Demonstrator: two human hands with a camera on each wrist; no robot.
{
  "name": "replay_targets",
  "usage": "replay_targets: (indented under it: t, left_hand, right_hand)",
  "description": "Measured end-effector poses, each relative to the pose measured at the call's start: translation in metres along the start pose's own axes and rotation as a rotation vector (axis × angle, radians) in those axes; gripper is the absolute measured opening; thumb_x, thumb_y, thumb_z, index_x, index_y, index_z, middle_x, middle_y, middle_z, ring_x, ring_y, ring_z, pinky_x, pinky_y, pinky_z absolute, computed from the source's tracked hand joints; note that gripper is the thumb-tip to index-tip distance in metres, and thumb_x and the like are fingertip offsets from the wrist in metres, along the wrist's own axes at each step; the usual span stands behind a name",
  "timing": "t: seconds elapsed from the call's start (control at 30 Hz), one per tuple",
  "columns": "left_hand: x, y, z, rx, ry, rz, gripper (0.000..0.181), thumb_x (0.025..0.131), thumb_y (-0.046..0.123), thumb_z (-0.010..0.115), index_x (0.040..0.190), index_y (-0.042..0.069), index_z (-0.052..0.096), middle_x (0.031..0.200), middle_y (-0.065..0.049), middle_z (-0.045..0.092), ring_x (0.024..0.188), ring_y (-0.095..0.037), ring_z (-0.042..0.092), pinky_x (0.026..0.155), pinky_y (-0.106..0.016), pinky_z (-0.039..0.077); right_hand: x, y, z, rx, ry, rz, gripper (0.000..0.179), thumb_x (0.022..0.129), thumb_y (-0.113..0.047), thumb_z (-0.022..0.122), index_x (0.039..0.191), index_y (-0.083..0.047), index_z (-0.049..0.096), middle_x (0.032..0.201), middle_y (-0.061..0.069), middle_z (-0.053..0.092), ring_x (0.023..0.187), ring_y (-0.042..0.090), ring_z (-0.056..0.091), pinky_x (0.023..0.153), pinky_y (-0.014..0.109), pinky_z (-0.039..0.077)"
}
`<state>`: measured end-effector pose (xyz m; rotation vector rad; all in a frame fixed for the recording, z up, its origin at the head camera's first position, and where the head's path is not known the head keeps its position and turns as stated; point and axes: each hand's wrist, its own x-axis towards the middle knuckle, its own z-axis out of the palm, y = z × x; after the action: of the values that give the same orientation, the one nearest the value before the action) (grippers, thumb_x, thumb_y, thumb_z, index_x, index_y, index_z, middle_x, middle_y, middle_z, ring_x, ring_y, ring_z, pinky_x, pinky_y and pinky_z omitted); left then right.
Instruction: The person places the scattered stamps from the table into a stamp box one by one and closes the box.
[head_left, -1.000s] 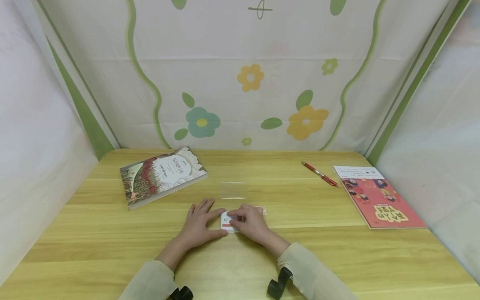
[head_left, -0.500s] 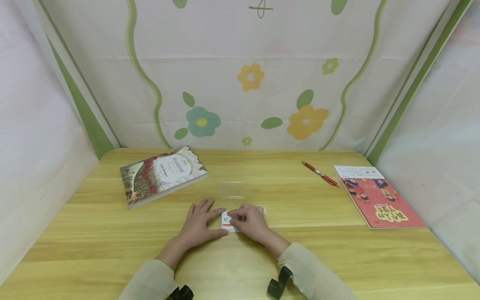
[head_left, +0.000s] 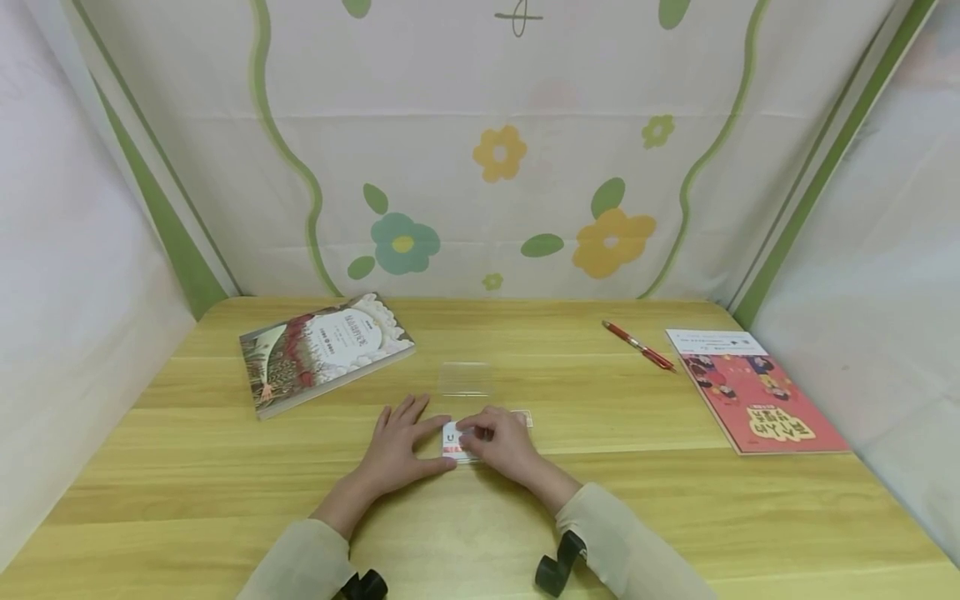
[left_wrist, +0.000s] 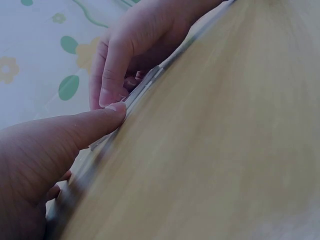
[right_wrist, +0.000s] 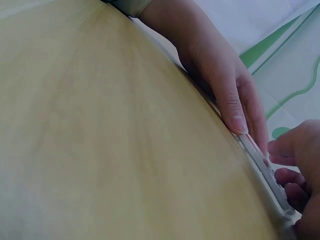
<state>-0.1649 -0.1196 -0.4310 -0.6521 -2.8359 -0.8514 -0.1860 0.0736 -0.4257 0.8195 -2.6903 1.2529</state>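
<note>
Near centre: white card (head_left: 452, 439), flat, long side seemingly left-right.
Left hand (head_left: 393, 456): thumb and forefinger wide, touching card's left end.
Right hand (head_left: 504, 446): over card's right part, card extending left from narrow fingertips; whether pinching, cannot tell.
Just beyond: clear plastic sheet (head_left: 465, 379).

Free tabletop (head_left: 558, 392) between plastic (head_left: 465, 379) and pen (head_left: 638, 346)

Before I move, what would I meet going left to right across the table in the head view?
Illustrated paperback book → left grip → white card with red print → right grip → red pen → pink-red booklet.
</note>
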Motion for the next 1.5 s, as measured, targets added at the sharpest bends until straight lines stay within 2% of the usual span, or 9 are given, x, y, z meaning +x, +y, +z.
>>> replay_targets:
  t: [0.13, 0.2, 0.33, 0.57, 0.67, 0.83, 1.07, 1.33, 1.5]
  left_hand:
    - [0.000, 0.001, 0.000, 0.002, 0.000, -0.007, 0.063, 0.069, 0.056, 0.060, 0.120, 0.020, 0.054, 0.135, -0.015, 0.029, 0.125, -0.033, 0.016, 0.096, -0.054, 0.004]
    - [0.000, 0.001, 0.000, 0.007, 0.003, -0.009, 0.063, 0.069, 0.057, 0.060, 0.120, 0.020, 0.054, 0.135, -0.015, 0.029, 0.125, -0.033, 0.017, 0.096, -0.053, 0.005]
    - [0.000, 0.001, 0.001, 0.008, 0.005, -0.006, 0.064, 0.068, 0.056, 0.061, 0.120, 0.019, 0.054, 0.135, -0.015, 0.029, 0.125, -0.033, 0.017, 0.096, -0.053, 0.005]
    - [-0.001, 0.000, 0.000, -0.003, 0.003, -0.004, 0.064, 0.068, 0.055, 0.062, 0.120, 0.018, 0.054, 0.135, -0.015, 0.029, 0.125, -0.033, 0.017, 0.096, -0.053, 0.004]
    - [-0.001, 0.000, 0.000, -0.007, 0.003, -0.003, 0.064, 0.068, 0.055, 0.062, 0.120, 0.018, 0.054, 0.135, -0.016, 0.029, 0.125, -0.033, 0.017, 0.096, -0.053, 0.004]
    - [-0.001, 0.000, 0.001, -0.005, -0.003, -0.006, 0.065, 0.068, 0.057, 0.060, 0.121, 0.019, 0.053, 0.136, -0.015, 0.028, 0.125, -0.032, 0.016, 0.097, -0.052, 0.004]
    - [-0.001, -0.001, 0.001, 0.000, -0.004, -0.004, 0.065, 0.068, 0.057, 0.060, 0.121, 0.019, 0.053, 0.136, -0.015, 0.028, 0.125, -0.032, 0.016, 0.097, -0.052, 0.004]
    - [-0.001, 0.000, 0.001, -0.005, 0.007, 0.000, 0.063, 0.068, 0.054, 0.062, 0.119, 0.018, 0.054, 0.135, -0.016, 0.029, 0.125, -0.033, 0.017, 0.096, -0.053, 0.004]
    - [0.000, -0.001, 0.002, 0.003, 0.006, -0.002, 0.064, 0.068, 0.055, 0.062, 0.120, 0.018, 0.054, 0.135, -0.016, 0.029, 0.125, -0.033, 0.017, 0.096, -0.052, 0.004]
  right_hand:
    - [0.001, -0.002, -0.009, 0.116, 0.015, 0.020, 0.017, 0.077, -0.009, 0.063, 0.093, -0.003, 0.065, 0.068, -0.004, 0.051, 0.063, 0.010, 0.047, 0.055, 0.023, 0.042]
    - [0.002, -0.003, -0.018, 0.148, 0.035, 0.035, 0.018, 0.077, -0.007, 0.063, 0.094, -0.001, 0.065, 0.069, -0.002, 0.052, 0.063, 0.012, 0.048, 0.054, 0.023, 0.042]
    - [0.003, 0.004, -0.039, 0.161, 0.074, 0.086, 0.019, 0.077, -0.007, 0.063, 0.096, 0.000, 0.064, 0.071, -0.001, 0.052, 0.065, 0.014, 0.049, 0.055, 0.024, 0.043]
    - [-0.002, 0.035, -0.065, 0.117, 0.091, 0.191, 0.028, 0.076, -0.009, 0.065, 0.103, -0.001, 0.062, 0.083, 0.003, 0.055, 0.077, 0.018, 0.050, 0.067, 0.031, 0.043]
    - [-0.005, 0.048, -0.067, 0.099, 0.074, 0.210, 0.031, 0.074, -0.010, 0.067, 0.103, -0.001, 0.061, 0.089, 0.005, 0.056, 0.081, 0.019, 0.050, 0.071, 0.033, 0.041]
    - [-0.007, 0.058, -0.066, 0.039, 0.038, 0.163, 0.030, 0.071, -0.013, 0.070, 0.099, -0.002, 0.063, 0.092, 0.003, 0.055, 0.083, 0.018, 0.049, 0.073, 0.034, 0.040]
    - [-0.009, 0.060, -0.062, -0.073, 0.010, 0.123, 0.023, 0.069, -0.017, 0.072, 0.090, -0.012, 0.065, 0.088, -0.004, 0.053, 0.081, 0.014, 0.045, 0.071, 0.031, 0.037]
    - [-0.009, 0.055, -0.060, -0.116, -0.011, 0.150, 0.012, 0.072, -0.014, 0.069, 0.081, -0.014, 0.061, 0.084, -0.005, 0.050, 0.077, 0.013, 0.042, 0.069, 0.030, 0.034]
    - [-0.010, 0.052, -0.059, -0.097, -0.021, 0.116, 0.009, 0.074, -0.008, 0.066, 0.078, -0.011, 0.059, 0.078, -0.002, 0.048, 0.068, 0.013, 0.042, 0.060, 0.027, 0.037]
